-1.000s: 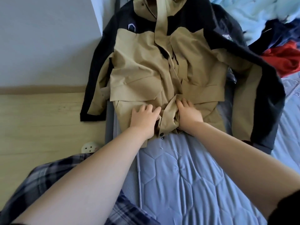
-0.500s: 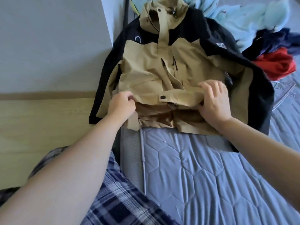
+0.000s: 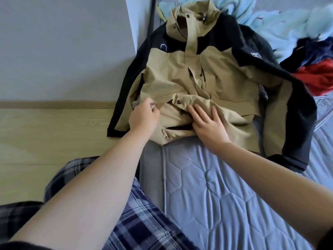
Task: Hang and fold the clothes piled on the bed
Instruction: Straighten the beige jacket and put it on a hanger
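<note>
The jacket point(image 3: 216, 83) lies front-up at the edge of the bed point(image 3: 225, 195), its hem turned up, probably to start a fold. The left hand point(image 3: 144, 118) pinches the turned cloth, while the right hand point(image 3: 207, 123) presses it flat, fingers point(image 3: 193, 112) spread. The left fingertips are hidden in creases, and the other clothes point(image 3: 306, 51) run out of frame.

Bed point(image 3: 225, 195) under a grey-blue quilted cover stitched in hexagons. Carries, front up at its left edge, a tan-and-black jacket point(image 3: 225, 73), hem folded up, one black sleeve reaching past the edge over the wooden floor point(image 3: 54, 132). Heaped at the far right, touching the jacket: a pale blue garment point(image 3: 281, 20), a navy garment point(image 3: 313, 51), a red garment point(image 3: 320, 76).
</note>
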`<state>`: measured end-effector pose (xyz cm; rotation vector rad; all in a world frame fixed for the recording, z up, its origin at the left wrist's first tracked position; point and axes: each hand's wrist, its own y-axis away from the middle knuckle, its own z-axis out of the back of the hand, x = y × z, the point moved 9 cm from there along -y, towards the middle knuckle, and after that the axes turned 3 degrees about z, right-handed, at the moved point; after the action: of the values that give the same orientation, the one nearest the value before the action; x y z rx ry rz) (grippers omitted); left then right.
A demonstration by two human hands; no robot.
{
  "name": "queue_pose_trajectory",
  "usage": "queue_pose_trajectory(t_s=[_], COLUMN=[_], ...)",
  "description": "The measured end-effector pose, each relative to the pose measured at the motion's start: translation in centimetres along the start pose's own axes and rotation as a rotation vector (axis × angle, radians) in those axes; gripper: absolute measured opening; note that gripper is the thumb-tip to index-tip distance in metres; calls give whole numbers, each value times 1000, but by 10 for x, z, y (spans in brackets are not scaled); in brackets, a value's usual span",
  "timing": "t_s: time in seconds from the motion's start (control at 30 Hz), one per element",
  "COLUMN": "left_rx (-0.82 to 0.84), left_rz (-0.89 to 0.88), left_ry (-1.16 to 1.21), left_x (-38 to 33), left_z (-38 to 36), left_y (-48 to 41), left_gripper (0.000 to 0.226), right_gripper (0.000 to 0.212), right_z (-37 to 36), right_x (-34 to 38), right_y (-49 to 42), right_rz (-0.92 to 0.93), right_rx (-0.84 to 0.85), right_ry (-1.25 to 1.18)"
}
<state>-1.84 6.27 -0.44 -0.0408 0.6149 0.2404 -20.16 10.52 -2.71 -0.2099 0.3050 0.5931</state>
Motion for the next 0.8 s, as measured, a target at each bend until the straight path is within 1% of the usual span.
queue_pose_trajectory(t_s=[0.03,0.07,0.1,0.13,0.17,0.2,0.23,0.27,0.3,0.33,0.37,0.4,0.43,0.47,0.5,0.53,0.57,0.6,0.63,0.67,0.7,0.73,0.77,0.8], left_rx=[-107,-207,-281,-316,-269,-141,26,159,218,228,212,192,189,232,304,377,429,469,498,509,508,529,598,711], left_rz=[-136,-322,-534,-751,-934,-1035,-1062,-1047,-1028,-1025,-1018,-999,-949,-834,-682,-549,-459,-407,-370,-335,-303,-269,-231,-197], left_ry=[-136,-186,-173,-150,-142,-188,-304,-494,-698,-823,-860,-829,-718,-524,-313,-151,-40,19,43,57,69,71,56,21], left_x=[-14,-33,-53,-70,-81,-84,-82,-74,-64,-58,-57,-59,-62,-61,-56,-48,-43,-39,-37,-36,-37,-35,-33,-29], left_z=[9,16,21,22,15,1,-19,-39,-55,-64,-65,-61,-52,-42,-34,-28,-25,-22,-20,-17,-15,-16,-21,-28], left_y=[5,14,27,41,53,62,68,70,70,70,70,69,64,56,45,36,29,26,24,22,20,18,20,25], left_gripper=[17,16,16,13,6,9,24,42,58,65,62,56,48,40,29,21,17,17,19,19,18,17,17,16], right_gripper=[24,22,19,18,19,21,22,22,20,20,20,20,18,15,13,14,22,35,49,59,58,46,30,20], right_z=[-6,-13,-17,-19,-21,-22,-23,-24,-25,-25,-24,-24,-22,-17,-6,8,24,35,41,40,37,34,32,30], right_x=[-9,-20,-33,-45,-55,-64,-73,-80,-87,-93,-99,-103,-105,-106,-104,-97,-84,-65,-42,-20,-3,7,11,12], right_y=[-6,-12,-17,-22,-25,-28,-30,-32,-32,-32,-31,-31,-31,-30,-30,-28,-26,-25,-21,-14,-7,-2,1,1], right_rz=[-35,-94,-167,-232,-288,-338,-382,-423,-463,-495,-519,-534,-539,-531,-503,-440,-338,-194,-37,85,147,157,143,122], right_rx=[72,134,156,163,157,150,144,137,136,136,131,119,103,66,2,-79,-141,-156,-146,-104,-68,-58,-41,12], right_ry=[-72,-147,-226,-311,-396,-477,-568,-664,-743,-795,-821,-834,-834,-807,-754,-690,-627,-555,-444,-309,-185,-76,-22,-22])
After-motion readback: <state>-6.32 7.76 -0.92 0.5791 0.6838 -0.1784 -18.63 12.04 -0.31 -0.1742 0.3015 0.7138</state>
